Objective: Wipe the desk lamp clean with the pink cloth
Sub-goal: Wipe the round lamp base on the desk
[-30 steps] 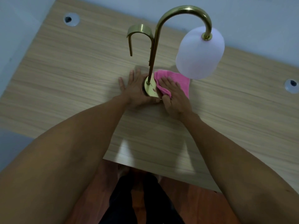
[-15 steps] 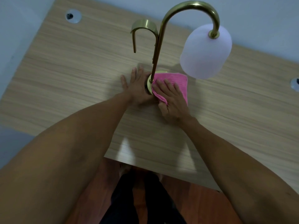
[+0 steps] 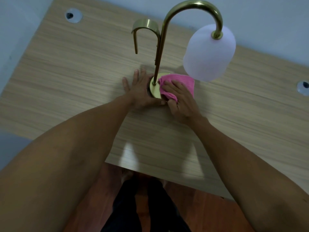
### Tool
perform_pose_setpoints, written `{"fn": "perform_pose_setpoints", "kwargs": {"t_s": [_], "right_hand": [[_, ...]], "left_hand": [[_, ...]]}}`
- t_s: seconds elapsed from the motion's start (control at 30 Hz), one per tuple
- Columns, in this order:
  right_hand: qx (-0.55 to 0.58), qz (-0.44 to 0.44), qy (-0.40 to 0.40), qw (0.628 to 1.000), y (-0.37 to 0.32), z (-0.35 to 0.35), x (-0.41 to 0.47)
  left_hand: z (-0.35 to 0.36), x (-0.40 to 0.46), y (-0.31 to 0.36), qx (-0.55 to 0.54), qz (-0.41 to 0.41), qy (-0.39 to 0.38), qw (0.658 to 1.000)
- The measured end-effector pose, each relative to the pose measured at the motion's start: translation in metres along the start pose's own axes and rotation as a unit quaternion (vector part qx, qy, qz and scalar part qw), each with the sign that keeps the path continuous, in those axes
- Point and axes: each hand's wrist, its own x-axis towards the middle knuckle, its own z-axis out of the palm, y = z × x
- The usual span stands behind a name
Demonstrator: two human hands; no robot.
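A brass desk lamp point(image 3: 160, 47) stands mid-desk, with a tall curved stem, a smaller curved brass hook point(image 3: 145, 27) on its left and a white frosted shade point(image 3: 209, 52) hanging at the right. Its round brass base point(image 3: 154, 91) is partly covered. My left hand point(image 3: 139, 91) lies flat against the base's left side, fingers spread, thumb along its front edge. My right hand point(image 3: 179, 99) presses the bunched pink cloth point(image 3: 177, 82) onto the right half of the base.
The light wooden desk point(image 3: 75, 67) has two round cable holes, one at the far left point(image 3: 72, 15) and one at the right edge point(image 3: 303, 87). A pale wall runs behind. My legs and a reddish floor show below the desk's near edge.
My right hand has slid the cloth around the right side of the base, bunching it more, and more brass base now shows near the stem. My left hand has kept its place.
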Motion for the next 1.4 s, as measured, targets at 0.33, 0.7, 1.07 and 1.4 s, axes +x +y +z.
{"fn": "perform_pose_setpoints", "kwargs": {"t_s": [0.33,0.7,1.07,1.4], "right_hand": [[-0.04,-0.027,-0.044,0.998,0.006,-0.003,0.003],[-0.105,-0.095,-0.106,0.984,0.015,-0.007,-0.002],[-0.143,-0.09,-0.077,0.983,0.041,-0.019,-0.006],[-0.139,-0.06,-0.067,0.986,0.028,-0.018,-0.003]], "left_hand": [[0.0,-0.001,-0.001,-0.012,0.004,-0.004,1.0],[-0.003,-0.001,0.0,-0.006,0.01,-0.006,1.0],[0.001,0.001,-0.006,0.002,0.01,-0.005,1.0],[0.004,0.002,-0.008,-0.005,0.01,-0.002,1.0]]}}
